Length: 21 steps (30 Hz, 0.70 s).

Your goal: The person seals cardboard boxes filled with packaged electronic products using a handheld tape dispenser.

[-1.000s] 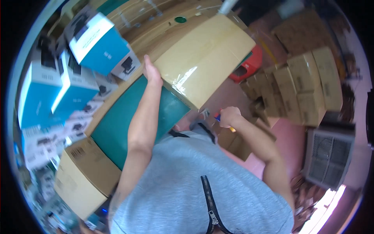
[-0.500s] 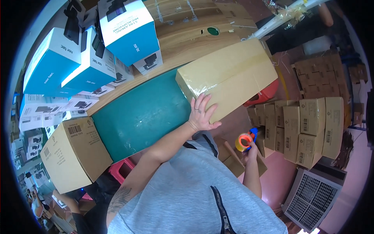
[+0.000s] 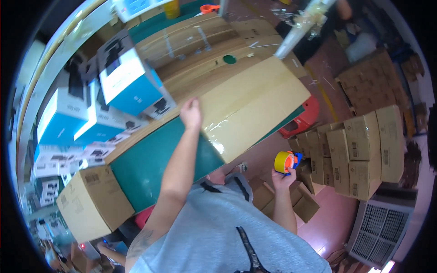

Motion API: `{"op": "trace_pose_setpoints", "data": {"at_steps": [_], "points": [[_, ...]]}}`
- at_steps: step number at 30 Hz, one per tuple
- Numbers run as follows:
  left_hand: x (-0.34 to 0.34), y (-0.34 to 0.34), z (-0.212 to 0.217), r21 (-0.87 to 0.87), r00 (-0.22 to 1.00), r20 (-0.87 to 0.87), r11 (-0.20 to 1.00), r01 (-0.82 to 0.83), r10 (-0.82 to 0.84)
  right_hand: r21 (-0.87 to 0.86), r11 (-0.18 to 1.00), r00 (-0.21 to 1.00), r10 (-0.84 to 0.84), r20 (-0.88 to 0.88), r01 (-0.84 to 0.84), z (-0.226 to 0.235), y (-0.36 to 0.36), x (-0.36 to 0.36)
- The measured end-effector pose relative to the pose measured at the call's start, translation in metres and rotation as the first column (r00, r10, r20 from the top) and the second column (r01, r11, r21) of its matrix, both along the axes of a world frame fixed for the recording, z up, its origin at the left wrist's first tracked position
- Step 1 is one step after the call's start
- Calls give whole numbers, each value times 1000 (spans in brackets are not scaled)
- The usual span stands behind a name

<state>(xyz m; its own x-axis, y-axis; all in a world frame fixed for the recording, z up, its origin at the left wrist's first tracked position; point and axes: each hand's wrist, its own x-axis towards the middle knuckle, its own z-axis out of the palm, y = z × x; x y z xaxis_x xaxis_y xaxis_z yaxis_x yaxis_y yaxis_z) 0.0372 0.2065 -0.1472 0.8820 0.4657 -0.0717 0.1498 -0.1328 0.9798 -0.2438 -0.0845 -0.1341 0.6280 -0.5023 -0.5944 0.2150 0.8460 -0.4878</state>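
Here's the long tan carton (image 3: pixel 255 107), shiny tape at its near-left end, lying on the green tabletop (image 3: pixel 150 157), its near corner at the table's edge; green surface stretches left to another carton (image 3: pixel 95 202). Left hand (image 3: pixel 191 113) by its left end, fingers curled, grip unclear; right hand's (image 3: pixel 284 179) fingers wrap the tape dispenser (image 3: pixel 283 161), off the table.

- Bright overall, black toward the corners
- Glaring off carton (image 3: pixel 255 104) and floor (image 3: pixel 325 218)
- Blurred on blue boxes' (image 3: pixel 135 94) print
- Bowed near the rim
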Motion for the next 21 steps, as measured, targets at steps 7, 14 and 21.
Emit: {"op": "trace_pose_setpoints", "data": {"at_steps": [7, 14, 21], "points": [[-91, -17, 58, 404, 887, -153, 792, 458, -435, 140, 832, 790, -554, 264, 537, -26, -8, 81], [-79, 32, 60, -25, 508, -344, 548, 836, -790, 89, 919, 837, -387, 388, 384, -35, -26, 34], [116, -77, 96, -553, 499, 199, 324, 768, -843, -112, 686, 611, -547, 573, 719, -24, -191, -40]]}}
